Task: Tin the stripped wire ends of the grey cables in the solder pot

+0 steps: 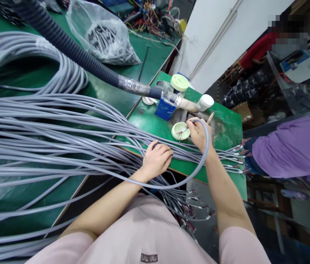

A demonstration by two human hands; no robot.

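Note:
My right hand (199, 135) pinches a grey cable (203, 161) close to its stripped end. The cable loops back over my forearm, and its bare thin wires dip into a small round cream dish (174, 135). My left hand (157, 158) lies over a bundle of grey cables (127, 126), its fingers curled round some of them at the edge of the small green table (228, 126). More cable ends with red and dark wires (239, 161) stick out past my right forearm.
A ribbed dark hose (100, 69) ends by a blue box (165, 109). Nearby stand a lidded jar (179, 83) and a white tub (206, 102). A coiled cable (69, 69) and a plastic bag (100, 40) lie on the left table. A person in purple (295, 150) is at right.

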